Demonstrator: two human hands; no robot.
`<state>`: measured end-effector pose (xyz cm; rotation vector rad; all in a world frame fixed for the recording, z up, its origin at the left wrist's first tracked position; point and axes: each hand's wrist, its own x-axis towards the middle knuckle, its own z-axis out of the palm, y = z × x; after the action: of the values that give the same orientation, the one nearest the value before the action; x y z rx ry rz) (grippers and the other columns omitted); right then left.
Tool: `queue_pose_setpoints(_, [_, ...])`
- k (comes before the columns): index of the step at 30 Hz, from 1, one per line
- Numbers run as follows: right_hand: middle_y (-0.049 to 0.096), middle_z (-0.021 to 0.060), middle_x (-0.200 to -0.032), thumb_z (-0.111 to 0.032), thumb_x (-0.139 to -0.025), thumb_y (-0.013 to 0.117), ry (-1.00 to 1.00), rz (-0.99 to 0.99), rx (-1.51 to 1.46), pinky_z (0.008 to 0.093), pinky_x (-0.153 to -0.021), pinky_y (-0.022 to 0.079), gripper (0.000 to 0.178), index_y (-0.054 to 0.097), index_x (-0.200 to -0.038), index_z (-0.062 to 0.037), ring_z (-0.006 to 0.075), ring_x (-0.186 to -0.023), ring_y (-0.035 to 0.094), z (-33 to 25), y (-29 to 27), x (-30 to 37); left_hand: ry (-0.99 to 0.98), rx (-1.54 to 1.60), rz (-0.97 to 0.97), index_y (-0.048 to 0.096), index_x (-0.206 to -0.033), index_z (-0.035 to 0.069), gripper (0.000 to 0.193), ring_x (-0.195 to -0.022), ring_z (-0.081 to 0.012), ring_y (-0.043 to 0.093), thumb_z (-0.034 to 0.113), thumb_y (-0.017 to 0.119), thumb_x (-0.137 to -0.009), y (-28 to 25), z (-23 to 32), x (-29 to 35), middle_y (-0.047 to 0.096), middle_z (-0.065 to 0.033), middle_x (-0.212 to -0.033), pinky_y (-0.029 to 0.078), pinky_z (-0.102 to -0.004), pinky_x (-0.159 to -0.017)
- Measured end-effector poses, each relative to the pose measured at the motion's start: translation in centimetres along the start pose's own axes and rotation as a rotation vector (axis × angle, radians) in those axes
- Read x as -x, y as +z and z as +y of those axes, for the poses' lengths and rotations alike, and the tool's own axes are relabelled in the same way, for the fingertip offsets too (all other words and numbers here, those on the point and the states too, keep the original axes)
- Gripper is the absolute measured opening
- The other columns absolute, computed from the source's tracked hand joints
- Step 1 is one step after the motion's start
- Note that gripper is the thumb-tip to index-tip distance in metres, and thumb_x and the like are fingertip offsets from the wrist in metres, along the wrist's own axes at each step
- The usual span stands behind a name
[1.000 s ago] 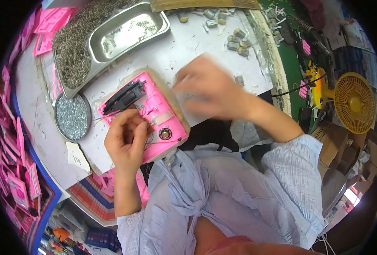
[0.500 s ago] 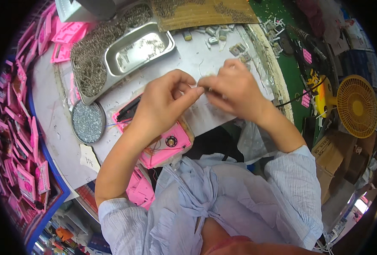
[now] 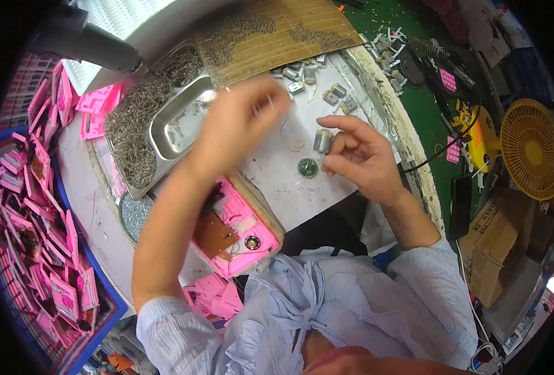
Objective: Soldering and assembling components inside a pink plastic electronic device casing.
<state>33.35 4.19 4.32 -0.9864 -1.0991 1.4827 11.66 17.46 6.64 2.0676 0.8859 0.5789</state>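
Observation:
A small silver motor (image 3: 322, 140) sits at the fingertips of my right hand (image 3: 364, 159), whose thumb and fingers curl around it. My left hand (image 3: 242, 122) is raised over the table near the metal tray and smeared by motion, so its fingers and any content are unclear. Below the hands, a pink plastic casing (image 3: 267, 240) with a brown board and a round black part lies by the table's front edge. A small round green dish (image 3: 307, 167) rests on the white tabletop just left of my right hand.
A steel tray (image 3: 133, 125) heaped with small springs stands at the left, beside a round tin of metal bits (image 3: 133, 215). More motors (image 3: 336, 94) lie at the back. A power screwdriver (image 3: 111, 50) hangs at upper left. Pink casings fill a blue-edged crate (image 3: 111, 312). A yellow fan (image 3: 530, 150) stands right.
My hands, together before, have separated: the left moved up and left, the right slightly right and down. The green dish and the motor at my right fingertips now show.

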Motion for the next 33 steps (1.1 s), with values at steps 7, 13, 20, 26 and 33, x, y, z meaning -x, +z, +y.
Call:
queue_pose_setpoints(7, [0.064, 0.0023, -0.086, 0.004, -0.092, 0.07, -0.035, 0.077, 0.085, 0.0213, -0.073, 0.048, 0.049, 0.057, -0.139, 0.0019, 0.007, -0.079, 0.06, -0.6, -1.7, -0.6, 0.223, -0.627, 0.165, 0.079, -0.1, 0.011, 0.02, -0.109, -0.0325, 0.062, 0.019, 0.072, -0.083, -0.2, -7.7, -15.1, 0.07, -0.0112, -0.106, 0.045, -0.0505, -0.096])
queue_pose_setpoints(13, [0.064, 0.0031, -0.086, 0.005, -0.091, 0.071, -0.027, 0.149, 0.012, 0.0216, -0.072, 0.048, 0.049, 0.057, -0.138, 0.0023, 0.0077, -0.078, 0.06, -0.1, -3.7, 0.5, 0.404, -0.769, 0.153, 0.076, -0.099, 0.008, 0.013, -0.087, -0.0242, 0.069, 0.015, 0.07, -0.089, 0.7, -10.4, -16.9, 0.073, -0.01, -0.099, 0.052, -0.0397, -0.079])
queue_pose_setpoints(20, [0.064, 0.0035, -0.086, 0.005, -0.091, 0.071, -0.036, 0.142, 0.08, 0.0226, -0.074, 0.05, 0.048, 0.058, -0.138, 0.0022, 0.0084, -0.078, 0.062, -1.1, -3.9, 1.1, 0.064, -0.735, 0.07, 0.076, -0.094, 0.01, 0.017, -0.106, -0.0321, 0.066, 0.02, 0.068, -0.084, 1.1, -8.2, -16.7, 0.072, -0.0125, -0.1, 0.042, -0.0546, -0.095])
queue_pose_setpoints(26, [0.063, 0.0, -0.085, 0.003, -0.09, 0.071, -0.024, 0.222, 0.377, 0.0234, -0.074, 0.05, 0.042, 0.065, -0.131, -0.0029, 0.0079, -0.078, 0.061, -1.1, -4.4, 3.1, 0.072, -0.806, 0.056, 0.077, -0.092, 0.009, 0.018, -0.1, -0.0342, 0.07, 0.021, 0.067, -0.082, 2.0, -8.0, -17.7, 0.075, -0.0156, -0.099, 0.044, -0.0543, -0.092])
queue_pose_setpoints(33, [0.065, 0.0023, -0.079, 0.001, -0.088, 0.071, -0.038, 0.085, 0.727, 0.0249, -0.066, 0.05, 0.043, 0.067, -0.129, -0.0078, 0.0112, -0.069, 0.061, 0.2, -3.0, 3.8, 0.216, -0.886, 0.323, 0.072, -0.086, 0.005, 0.017, -0.096, -0.0344, 0.07, 0.021, 0.066, -0.083, 2.5, -8.8, -17.2, 0.074, -0.016, -0.096, 0.047, -0.0523, -0.087])
